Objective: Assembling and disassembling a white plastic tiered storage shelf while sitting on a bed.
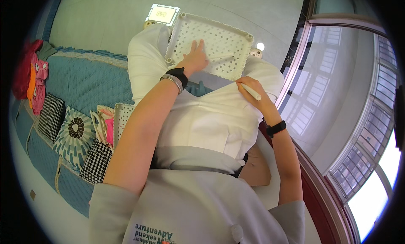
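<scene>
A shallow white tray or basket (184,22) with a scalloped rim and a grey star pattern rests across my knees, tilted. My left hand (195,59) reaches over its near left side, fingers stretched out over the starred surface; whether the fingertips touch it I cannot tell. At the tray's near right corner is my right hand (258,92), its fingers closed around a white, pen-shaped stick (252,91). The tip of the stick is hidden by my fingers. That hand is close to the rim and above my white trousers (202,121).
On my left runs a sofa with a blue quilted cover (93,73). It holds a sunburst cushion (76,132), houndstooth cushions (51,115), bright clothes (40,75) and another starred white basket (120,121). To my right are a window frame (301,62) and glass panes.
</scene>
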The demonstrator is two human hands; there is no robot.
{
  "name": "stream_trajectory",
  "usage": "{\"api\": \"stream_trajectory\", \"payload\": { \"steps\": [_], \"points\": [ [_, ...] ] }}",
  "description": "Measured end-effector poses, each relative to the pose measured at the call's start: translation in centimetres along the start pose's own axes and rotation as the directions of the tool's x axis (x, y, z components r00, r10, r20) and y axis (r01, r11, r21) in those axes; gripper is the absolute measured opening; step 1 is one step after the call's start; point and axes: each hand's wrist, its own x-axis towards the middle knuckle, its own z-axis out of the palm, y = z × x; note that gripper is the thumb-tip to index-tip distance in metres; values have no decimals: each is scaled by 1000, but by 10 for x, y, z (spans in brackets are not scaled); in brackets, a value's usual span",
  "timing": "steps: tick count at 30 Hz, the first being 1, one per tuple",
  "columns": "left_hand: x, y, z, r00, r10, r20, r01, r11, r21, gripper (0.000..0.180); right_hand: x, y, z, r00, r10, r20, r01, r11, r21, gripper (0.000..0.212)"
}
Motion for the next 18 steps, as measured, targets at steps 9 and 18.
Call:
{"api": "stream_trajectory", "payload": {
  "steps": [9, 18],
  "points": [
    [6, -42, -24, 830, 174, -529, -118, 983, 139, 25, -5, -2, -2, 997, 74, 25, -74, 997, -16, 16],
    [-17, -103, -32, 859, -168, -484, 63, 972, -225, 10, -6, -38, -23, 954, 288, -88, -278, 954, 112, 19]
  ]
}}
